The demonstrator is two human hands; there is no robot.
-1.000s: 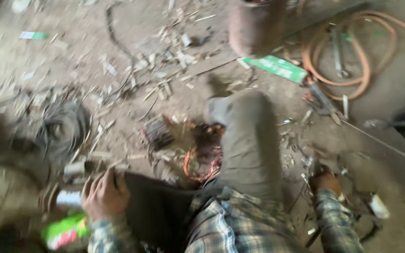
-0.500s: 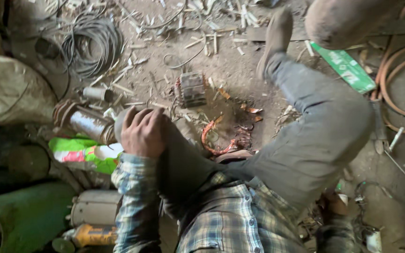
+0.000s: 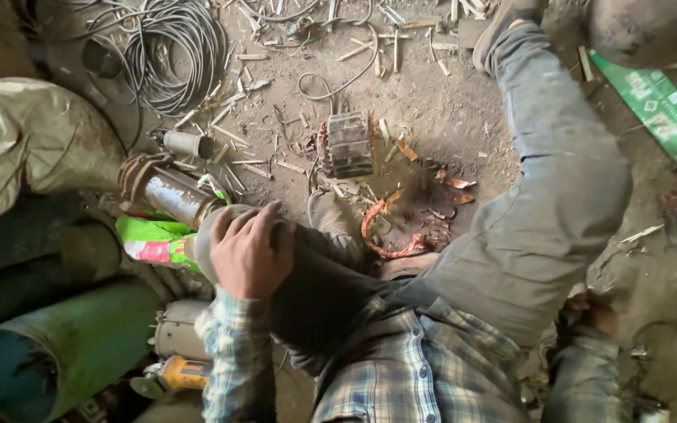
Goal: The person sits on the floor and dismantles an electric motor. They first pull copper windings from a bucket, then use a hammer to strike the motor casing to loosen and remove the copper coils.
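Dirt floor (image 3: 448, 110) of a workshop, strewn with wood chips, wire offcuts and scrap. Seen from above, seated, one leg bent at the left, the other stretched out toward the top right. Left hand (image 3: 251, 252) laid flat over the bent knee (image 3: 211, 235), fingers (image 3: 238, 223) slightly spread and curled down over the kneecap, gripping nothing but the trouser cloth beneath. Directly under those fingers, the knee; just beyond the fingertips, toward the upper left, a rusty metal cylinder (image 3: 164, 190) lying on its side, close but not touched. Beside the knee, a green and pink plastic wrapper (image 3: 150, 239). Right hand (image 3: 595, 312) low at the right edge, down by the ground beside the stretched leg, mostly hidden; fingers there too dark to tell whether spread or closed. Between the legs, a curl of reddish copper wire (image 3: 381, 235), and farther out a ribbed motor stator (image 3: 349, 143), well apart from both hands. Coil of dark cable (image 3: 174, 47) at the top left, green flat packet (image 3: 656, 106) at the top right, tan sack (image 3: 29, 141) at the left.
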